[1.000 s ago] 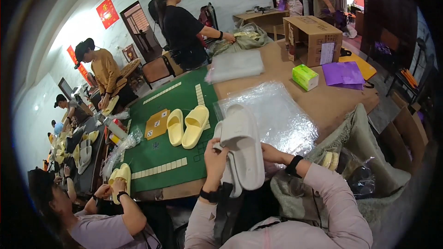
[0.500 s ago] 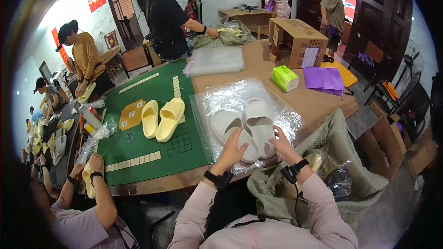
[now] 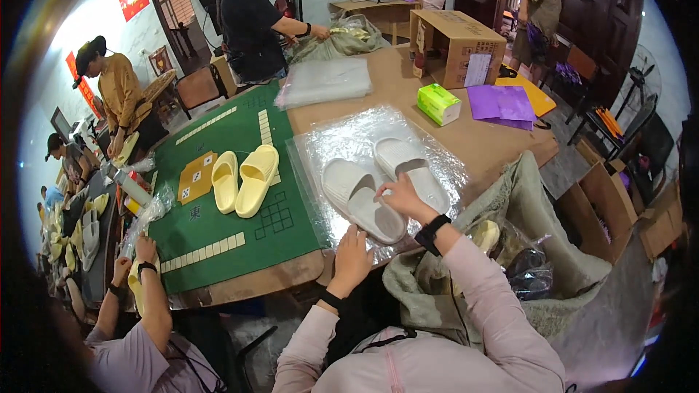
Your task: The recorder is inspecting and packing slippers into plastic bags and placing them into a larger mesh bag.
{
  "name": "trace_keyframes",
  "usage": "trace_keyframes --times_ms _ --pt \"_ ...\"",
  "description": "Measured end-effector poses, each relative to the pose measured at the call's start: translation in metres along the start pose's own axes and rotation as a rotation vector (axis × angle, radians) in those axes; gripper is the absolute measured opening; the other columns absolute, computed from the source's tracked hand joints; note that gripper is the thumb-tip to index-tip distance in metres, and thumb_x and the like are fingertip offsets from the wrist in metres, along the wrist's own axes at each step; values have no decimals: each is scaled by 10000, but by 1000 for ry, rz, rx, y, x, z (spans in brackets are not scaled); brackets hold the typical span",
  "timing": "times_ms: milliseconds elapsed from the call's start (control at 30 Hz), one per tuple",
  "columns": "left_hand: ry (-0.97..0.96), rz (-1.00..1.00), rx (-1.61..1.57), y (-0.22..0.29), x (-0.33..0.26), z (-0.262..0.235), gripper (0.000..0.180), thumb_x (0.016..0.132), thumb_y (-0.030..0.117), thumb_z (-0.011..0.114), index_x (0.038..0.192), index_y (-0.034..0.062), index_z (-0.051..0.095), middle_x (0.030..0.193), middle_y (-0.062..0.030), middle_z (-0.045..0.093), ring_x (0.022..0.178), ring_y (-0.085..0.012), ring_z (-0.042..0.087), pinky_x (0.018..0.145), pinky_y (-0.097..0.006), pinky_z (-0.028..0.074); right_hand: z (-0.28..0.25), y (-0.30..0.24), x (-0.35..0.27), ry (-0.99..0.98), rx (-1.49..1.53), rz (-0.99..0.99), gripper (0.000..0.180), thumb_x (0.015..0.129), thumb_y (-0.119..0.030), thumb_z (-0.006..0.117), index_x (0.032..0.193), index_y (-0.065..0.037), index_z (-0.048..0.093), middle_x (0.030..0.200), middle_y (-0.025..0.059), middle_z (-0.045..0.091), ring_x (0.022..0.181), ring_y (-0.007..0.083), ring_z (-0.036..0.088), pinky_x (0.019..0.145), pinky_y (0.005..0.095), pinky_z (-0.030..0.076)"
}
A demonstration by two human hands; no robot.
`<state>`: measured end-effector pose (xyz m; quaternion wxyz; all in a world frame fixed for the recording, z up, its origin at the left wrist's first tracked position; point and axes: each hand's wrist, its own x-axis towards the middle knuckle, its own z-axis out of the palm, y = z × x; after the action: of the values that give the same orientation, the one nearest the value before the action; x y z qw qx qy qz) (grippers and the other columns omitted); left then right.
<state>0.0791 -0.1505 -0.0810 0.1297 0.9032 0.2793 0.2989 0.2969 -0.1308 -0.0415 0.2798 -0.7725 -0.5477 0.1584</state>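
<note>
Two pale grey slide slippers lie on a clear plastic bag (image 3: 306, 167) on the table. The left slipper (image 3: 338, 180) and the right slipper (image 3: 397, 154) both point their toe ends away from me, with a gap between the straps. My right hand (image 3: 411, 200) reaches over the pair, fingers bent and apart, close to the inner edge of the left slipper; whether it touches is unclear. At the bag's near edge, my left hand (image 3: 352, 262) has its fingers stretched out beside the left slipper's heel. To the left, a pair of yellow slippers (image 3: 258, 182) rests on a green mat (image 3: 291, 236).
A woven sack (image 3: 539, 189) with bagged slippers stands against the table at my right. Farther back are a tissue pack (image 3: 439, 105), purple sheets (image 3: 502, 105), a cardboard box (image 3: 466, 47) and stacked clear bags (image 3: 328, 81). A co-worker's hands (image 3: 145, 251) work at my left.
My hands have come off the slippers' sides. My right hand moved left over the pair and my left hand drew back toward me. The two slippers now lie farther apart.
</note>
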Motion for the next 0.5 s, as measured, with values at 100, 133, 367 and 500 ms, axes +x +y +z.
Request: trace_keyframes --times_ms 100,133,367,500 --pt "-33 51 52 1 -4 -2 475 726 165 704 1140 11 530 1198 -235 472 1031 -417 489 869 -469 418 11 -9 7 -63 12 25 255 779 -342 584 998 -294 705 1434 319 248 1327 470 251 1096 471 221" --pt "-32 49 63 -3 -5 -6 475 726 165 704 1140 11 530 1198 -235 472 1031 -417 489 869 -469 418 14 -17 8 -67 32 20 274 784 -351 569 1017 -298 704 1422 311 278 1322 466 258 1088 485 227" --pt "-136 56 133 21 9 -17 437 699 358 737 997 50 655 1084 -222 529 1038 -387 473 902 -448 379 5 20 15 -76 170 -28 380 819 -330 532 1170 -202 597 1132 162 554 1098 399 446 929 485 381" --pt "-71 84 214 21 -1 -26 485 665 326 769 943 -40 612 1124 -244 518 1072 -417 467 924 -475 381 -32 -3 -25 -38 438 -224 307 879 -179 503 1146 -57 593 1027 177 588 973 305 542 896 351 413"
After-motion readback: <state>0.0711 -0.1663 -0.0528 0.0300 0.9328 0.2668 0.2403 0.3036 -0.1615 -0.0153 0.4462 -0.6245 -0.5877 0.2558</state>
